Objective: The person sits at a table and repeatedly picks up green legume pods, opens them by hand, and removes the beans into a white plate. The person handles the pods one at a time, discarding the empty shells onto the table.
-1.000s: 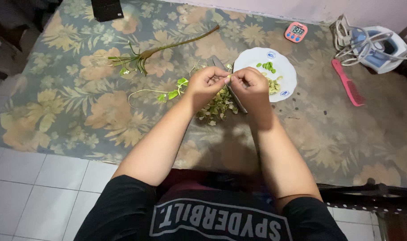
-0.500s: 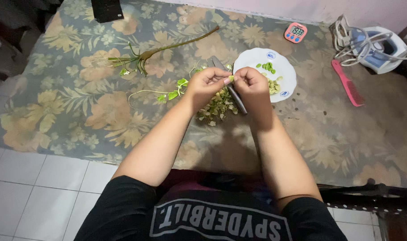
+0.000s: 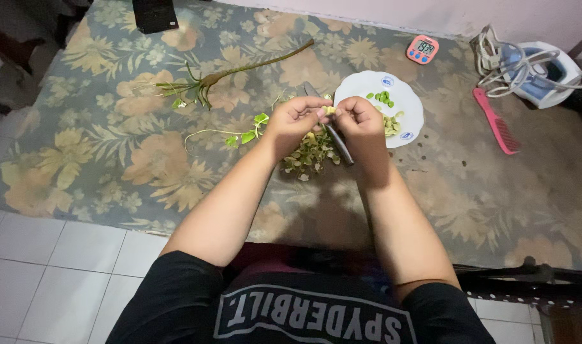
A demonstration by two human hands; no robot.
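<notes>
Floral cloth (image 3: 100, 153) all over the table, and both hands meet just above a heap of peeled scraps (image 3: 310, 156); left hand (image 3: 294, 118) is pinched narrow on a small pale-green pod (image 3: 329, 110), and right hand (image 3: 358, 114) is curled tight at the same pod with a dark knife (image 3: 337, 141) sticking down out of its fist. White plate (image 3: 402, 127) sits just beside the right hand, a few green beans (image 3: 383, 97) already on it; a stripped stalk (image 3: 240, 73) lies further up the cloth, a leafy sprig (image 3: 246, 135) next to the left wrist.

What could go wrong, I reckon: the blade is very close to the left fingertips, so a slip while splitting the pod could nick them; a bean could also pop out and land in the scrap heap instead of the plate.

Compared with a second ago, barely anything differs; hands sit in the same spot, fingers just reworked a touch around the pod; plate and stalk unmoved.
</notes>
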